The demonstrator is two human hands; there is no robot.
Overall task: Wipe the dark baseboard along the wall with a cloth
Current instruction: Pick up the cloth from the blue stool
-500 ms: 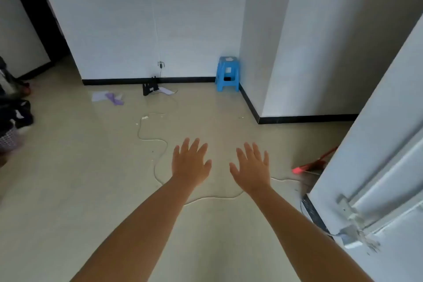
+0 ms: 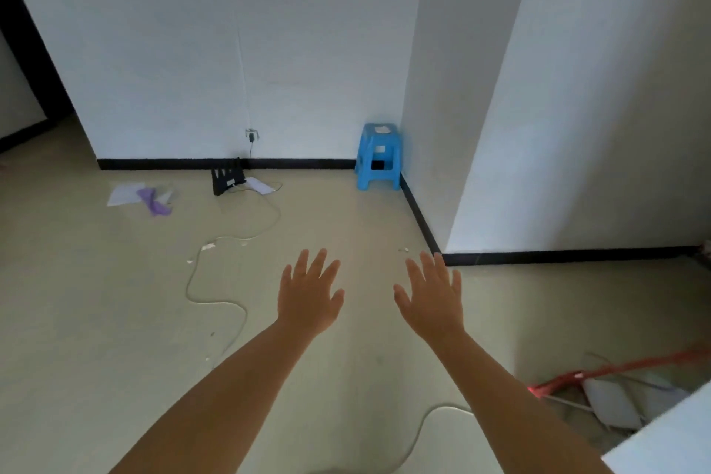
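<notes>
A dark baseboard (image 2: 300, 164) runs along the foot of the white far wall, turns at the corner, follows the pillar (image 2: 419, 217) and continues right (image 2: 569, 256). A purple cloth (image 2: 154, 201) lies on the floor at the left, on a white sheet. My left hand (image 2: 309, 294) and my right hand (image 2: 433, 296) are stretched out over the beige floor, palms down, fingers spread, holding nothing. The right fingertips overlap the baseboard corner in the view.
A blue plastic stool (image 2: 378, 156) stands in the corner. A black router (image 2: 227, 181) and a white adapter sit by the far baseboard, plugged into a wall socket (image 2: 251, 134). A white cable (image 2: 215, 281) snakes across the floor. A red-handled tool (image 2: 600, 373) lies at right beside a white door edge.
The view has moved forward and swung left; the door at the right has mostly left the frame. Both hands stay spread and empty, slightly farther apart.
</notes>
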